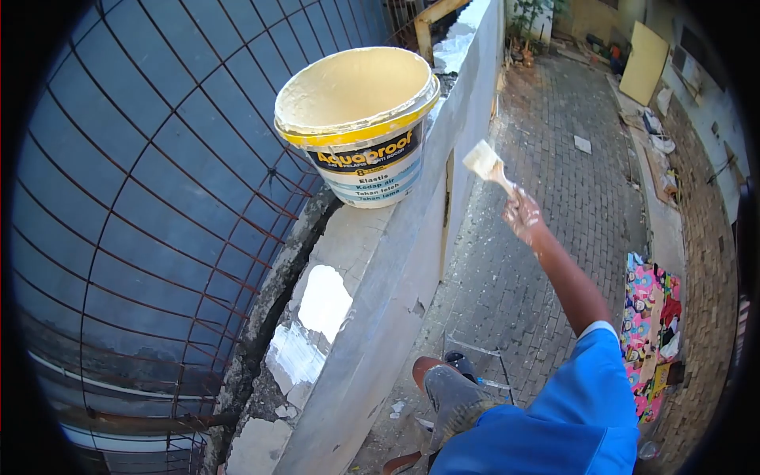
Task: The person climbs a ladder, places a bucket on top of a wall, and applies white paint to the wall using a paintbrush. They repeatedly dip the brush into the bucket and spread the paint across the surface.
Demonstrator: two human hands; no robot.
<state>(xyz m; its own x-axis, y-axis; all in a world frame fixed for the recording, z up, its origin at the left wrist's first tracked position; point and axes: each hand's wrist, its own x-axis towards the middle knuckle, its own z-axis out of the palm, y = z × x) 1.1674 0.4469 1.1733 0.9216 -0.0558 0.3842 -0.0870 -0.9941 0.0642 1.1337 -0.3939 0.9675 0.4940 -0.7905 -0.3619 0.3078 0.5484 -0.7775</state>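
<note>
My right hand, spotted with white paint, is closed around the handle of a paintbrush. Its wide bristles are coated white and point up and to the left, over the paved ground and away from the wall. To the left of the brush, a bucket labelled Aquaproof, with a yellow band at its rim, stands upright on top of the wall. Pale coating covers the inside I can see. Nearer to me, a patch of wet white paint lies on the wall top. I cannot make out my left hand.
A rusty bar grid stands left of the wall, before a blue-grey surface. A dark gap runs along the wall top. Below are brick paving, a thin metal frame by my legs, and a colourful cloth.
</note>
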